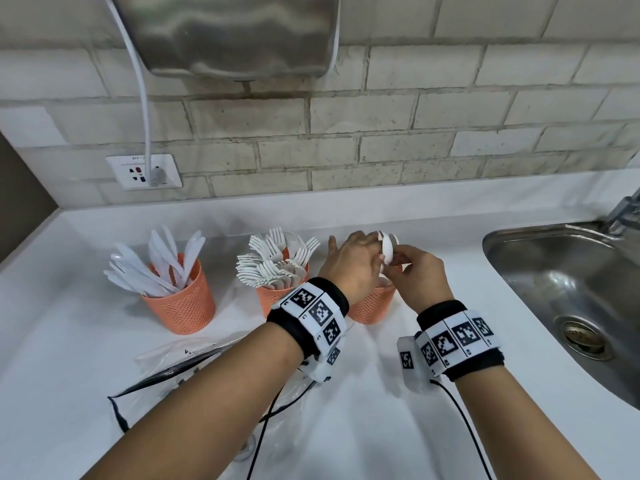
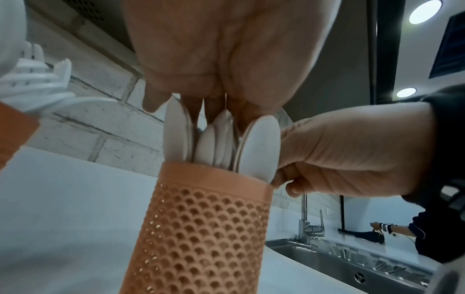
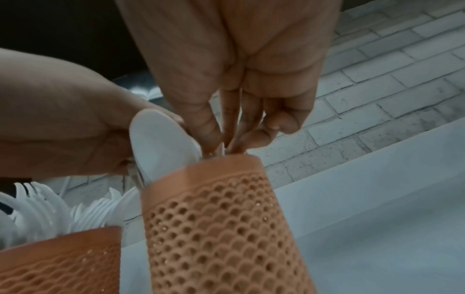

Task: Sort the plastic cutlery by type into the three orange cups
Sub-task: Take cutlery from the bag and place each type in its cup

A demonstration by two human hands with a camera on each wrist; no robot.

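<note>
Three orange mesh cups stand in a row on the white counter. The left cup (image 1: 180,301) holds knives (image 1: 162,261) and the middle cup (image 1: 268,299) holds forks (image 1: 273,258). Both hands are over the right cup (image 1: 372,306) (image 2: 208,228) (image 3: 221,218), which holds white spoons (image 1: 388,251) (image 2: 219,139) standing bowls up. My left hand (image 1: 375,258) (image 2: 201,107) reaches down among the bowls and holds a spoon (image 3: 161,143) by its bowl. My right hand (image 1: 398,268) (image 3: 231,143) pinches spoons at the cup's rim.
A steel sink (image 1: 519,258) with a faucet (image 1: 623,209) lies to the right. A clear plastic bag (image 1: 180,362) and black cables lie on the counter in front of the cups. A socket (image 1: 143,171) is on the brick wall. Another person's arm (image 2: 402,232) shows beyond the sink.
</note>
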